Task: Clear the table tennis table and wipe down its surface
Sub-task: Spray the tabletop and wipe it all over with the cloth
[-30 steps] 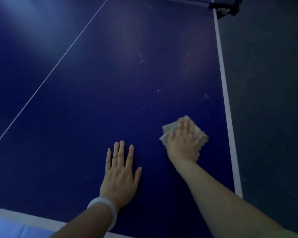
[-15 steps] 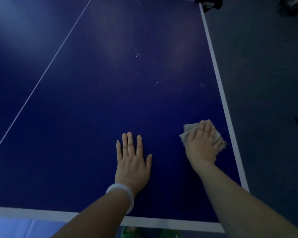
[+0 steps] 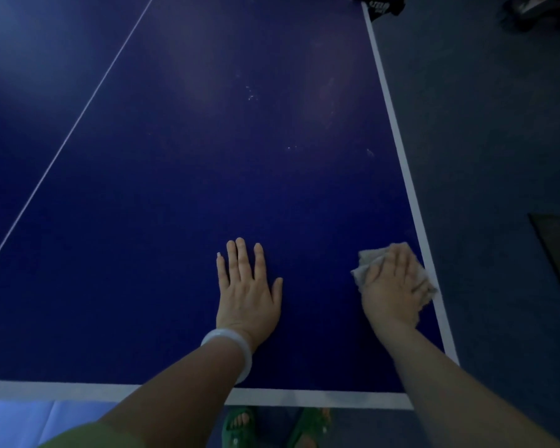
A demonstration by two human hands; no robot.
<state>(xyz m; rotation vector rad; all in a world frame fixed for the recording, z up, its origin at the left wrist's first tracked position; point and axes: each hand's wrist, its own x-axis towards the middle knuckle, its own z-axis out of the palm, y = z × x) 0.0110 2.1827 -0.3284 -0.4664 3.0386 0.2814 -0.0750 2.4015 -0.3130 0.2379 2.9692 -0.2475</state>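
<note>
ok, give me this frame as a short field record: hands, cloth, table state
left hand: flat on the table, fingers straight, holds nothing
right hand: pressing the cloth onto the table, fingers laid over it
cloth: pale, crumpled, under the right hand, at the right sideline
table: blue, white lines, nothing else lying on it in view
marks: faint pale specks farther up, toward the net
net post: top edge of view, right side
wristband: white, on the left wrist
</note>
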